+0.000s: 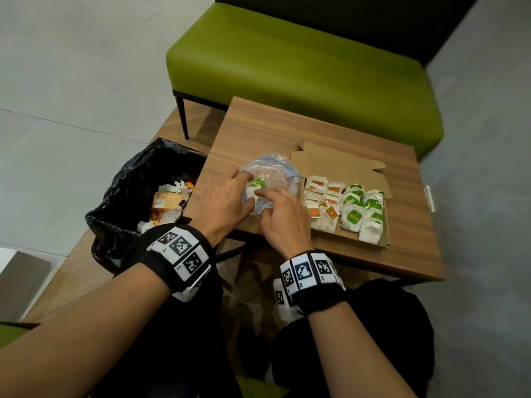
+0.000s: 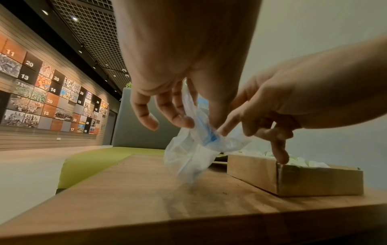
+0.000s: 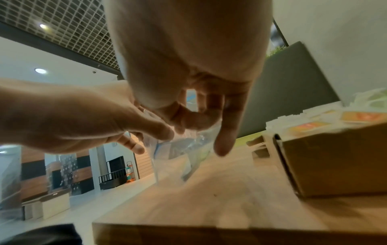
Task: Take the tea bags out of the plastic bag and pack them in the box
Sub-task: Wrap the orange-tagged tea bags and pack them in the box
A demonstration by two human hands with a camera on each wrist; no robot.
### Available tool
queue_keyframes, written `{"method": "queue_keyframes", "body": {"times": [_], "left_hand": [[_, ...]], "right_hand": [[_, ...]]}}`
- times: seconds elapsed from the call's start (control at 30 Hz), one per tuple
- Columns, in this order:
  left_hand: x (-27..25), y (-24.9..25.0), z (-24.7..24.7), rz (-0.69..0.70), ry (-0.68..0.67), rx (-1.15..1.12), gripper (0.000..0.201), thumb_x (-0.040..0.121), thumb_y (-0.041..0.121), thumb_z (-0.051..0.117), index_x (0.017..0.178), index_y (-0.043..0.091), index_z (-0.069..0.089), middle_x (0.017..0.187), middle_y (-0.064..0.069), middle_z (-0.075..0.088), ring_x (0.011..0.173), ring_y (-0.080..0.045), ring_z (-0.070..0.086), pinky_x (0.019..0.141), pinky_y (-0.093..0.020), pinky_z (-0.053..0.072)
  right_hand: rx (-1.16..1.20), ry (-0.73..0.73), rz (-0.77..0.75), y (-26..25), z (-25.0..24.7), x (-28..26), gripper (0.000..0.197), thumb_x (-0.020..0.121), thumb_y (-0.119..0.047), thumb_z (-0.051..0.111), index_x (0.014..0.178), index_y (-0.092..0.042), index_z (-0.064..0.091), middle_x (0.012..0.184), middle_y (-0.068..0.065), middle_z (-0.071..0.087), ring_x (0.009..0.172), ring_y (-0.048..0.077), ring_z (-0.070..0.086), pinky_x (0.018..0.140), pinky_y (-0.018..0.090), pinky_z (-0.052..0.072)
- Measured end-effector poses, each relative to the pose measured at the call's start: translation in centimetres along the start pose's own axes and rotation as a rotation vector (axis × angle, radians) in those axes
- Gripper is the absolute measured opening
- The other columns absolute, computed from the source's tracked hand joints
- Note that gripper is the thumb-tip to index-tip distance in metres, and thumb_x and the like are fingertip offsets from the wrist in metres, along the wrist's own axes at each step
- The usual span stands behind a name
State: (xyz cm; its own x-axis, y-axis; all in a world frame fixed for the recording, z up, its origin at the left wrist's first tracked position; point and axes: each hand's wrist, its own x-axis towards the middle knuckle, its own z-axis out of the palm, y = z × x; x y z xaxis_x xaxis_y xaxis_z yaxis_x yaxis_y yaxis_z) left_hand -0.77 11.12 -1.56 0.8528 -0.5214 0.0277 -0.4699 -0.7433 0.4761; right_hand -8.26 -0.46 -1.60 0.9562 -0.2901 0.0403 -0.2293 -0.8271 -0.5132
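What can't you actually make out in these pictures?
- Head view: the plastic bag is partly hidden by the left hand and right hand, so its tea bag count is unknown.
- Right wrist view: box blurred, cut off at the edge.
- Head view: tea bag tag print too small.

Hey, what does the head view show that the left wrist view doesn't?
Only the head view: the bin, green-tagged and orange-tagged tea bags in rows in the box, one tea bag in the plastic bag.
Only the left wrist view: a numbered photo wall.
Both: left hand and right hand on the plastic bag, table, green bench.
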Motion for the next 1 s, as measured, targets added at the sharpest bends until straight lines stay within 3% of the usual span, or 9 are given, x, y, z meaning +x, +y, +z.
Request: {"method": "queue_keyframes", "body": {"times": [0.07, 0.2, 0.27, 0.47, 0.6, 0.67, 0.77, 0.9, 1.0], "left_hand": [[-0.2, 0.0, 0.0, 0.023, 0.01, -0.012, 0.047, 0.088, 0.023, 0.068, 0.132, 0.013, 0.057, 0.124, -0.009, 0.058, 0.107, -0.028, 0.059, 0.087, -0.037, 0.045], [-0.4, -0.2, 0.2, 0.052, 0.008, -0.034, 0.046, 0.086, 0.022, 0.072, 0.129, 0.014, 0.059, 0.12, -0.007, 0.058, 0.095, -0.026, 0.062, 0.081, -0.034, 0.044], [-0.4, -0.3, 0.2, 0.051, 0.003, -0.042, 0.047, 0.085, 0.023, 0.073, 0.128, 0.014, 0.059, 0.119, -0.007, 0.058, 0.091, -0.026, 0.063, 0.08, -0.035, 0.046], [-0.3, -0.6, -0.1, -0.006, -0.002, -0.041, 0.051, 0.087, 0.027, 0.074, 0.133, 0.015, 0.056, 0.127, -0.006, 0.056, 0.098, -0.024, 0.063, 0.088, -0.036, 0.048], [-0.3, -0.5, -0.1, -0.01, 0.005, -0.036, 0.053, 0.087, 0.03, 0.073, 0.134, 0.015, 0.055, 0.126, -0.005, 0.056, 0.1, -0.023, 0.062, 0.089, -0.035, 0.048], [-0.1, -0.4, 0.0, -0.018, 0.001, -0.02, 0.054, 0.087, 0.03, 0.073, 0.135, 0.014, 0.055, 0.129, -0.006, 0.055, 0.11, -0.025, 0.058, 0.092, -0.035, 0.046], [0.3, -0.3, 0.0, -0.027, -0.006, -0.009, 0.054, 0.087, 0.03, 0.073, 0.135, 0.013, 0.055, 0.13, -0.008, 0.055, 0.113, -0.028, 0.057, 0.092, -0.038, 0.047], [1.2, 0.1, -0.1, -0.07, -0.005, 0.048, 0.051, 0.092, 0.037, 0.067, 0.135, 0.014, 0.053, 0.129, -0.009, 0.052, 0.108, -0.031, 0.059, 0.085, -0.041, 0.047], [1.7, 0.6, -0.1, -0.092, -0.036, 0.102, 0.051, 0.092, 0.042, 0.064, 0.136, 0.019, 0.054, 0.14, -0.01, 0.043, 0.116, -0.032, 0.056, 0.094, -0.046, 0.049]], "right_hand": [[-0.022, -0.127, 0.028, -0.7, -0.7, 0.6, 0.045, 0.091, -0.013, 0.052, 0.131, -0.03, 0.061, 0.13, 0.004, 0.063, 0.119, 0.028, 0.057, 0.103, 0.05, 0.044], [-0.068, -0.256, 0.041, -1.1, -0.7, 1.6, 0.039, 0.095, -0.019, 0.051, 0.132, -0.028, 0.061, 0.123, 0.011, 0.067, 0.114, 0.033, 0.06, 0.093, 0.042, 0.045], [-0.06, -0.256, 0.062, -0.9, -0.6, 1.8, 0.042, 0.095, -0.02, 0.051, 0.136, -0.026, 0.058, 0.126, 0.012, 0.066, 0.118, 0.033, 0.058, 0.096, 0.041, 0.045], [0.061, 0.108, -0.045, 0.4, -1.6, 1.1, 0.042, 0.09, -0.026, 0.057, 0.131, -0.023, 0.065, 0.132, -0.003, 0.066, 0.12, 0.018, 0.061, 0.099, 0.036, 0.051], [0.165, 0.404, -0.172, 1.7, -3.0, 0.2, 0.022, 0.089, -0.019, 0.066, 0.107, -0.016, 0.077, 0.105, -0.002, 0.077, 0.087, 0.01, 0.071, 0.078, 0.026, 0.057], [0.207, 0.47, -0.18, 2.4, -3.5, 0.0, 0.017, 0.086, -0.016, 0.07, 0.1, -0.016, 0.079, 0.095, -0.003, 0.078, 0.069, 0.001, 0.062, 0.066, 0.023, 0.054], [0.256, 0.546, -0.172, 3.4, -4.4, -0.2, 0.012, 0.084, -0.012, 0.073, 0.093, -0.015, 0.079, 0.08, -0.011, 0.073, 0.057, -0.011, 0.048, 0.06, 0.018, 0.044], [0.347, 0.668, -0.145, 3.9, -6.3, -0.7, 0.008, 0.085, -0.014, 0.071, 0.092, -0.017, 0.074, 0.073, -0.012, 0.065, 0.043, 0.007, 0.047, 0.045, 0.028, 0.043], [0.394, 0.635, -0.112, 3.6, -6.5, -1.1, 0.01, 0.086, -0.016, 0.069, 0.095, -0.02, 0.066, 0.082, -0.014, 0.067, 0.042, 0.008, 0.043, 0.042, 0.03, 0.042]]}}
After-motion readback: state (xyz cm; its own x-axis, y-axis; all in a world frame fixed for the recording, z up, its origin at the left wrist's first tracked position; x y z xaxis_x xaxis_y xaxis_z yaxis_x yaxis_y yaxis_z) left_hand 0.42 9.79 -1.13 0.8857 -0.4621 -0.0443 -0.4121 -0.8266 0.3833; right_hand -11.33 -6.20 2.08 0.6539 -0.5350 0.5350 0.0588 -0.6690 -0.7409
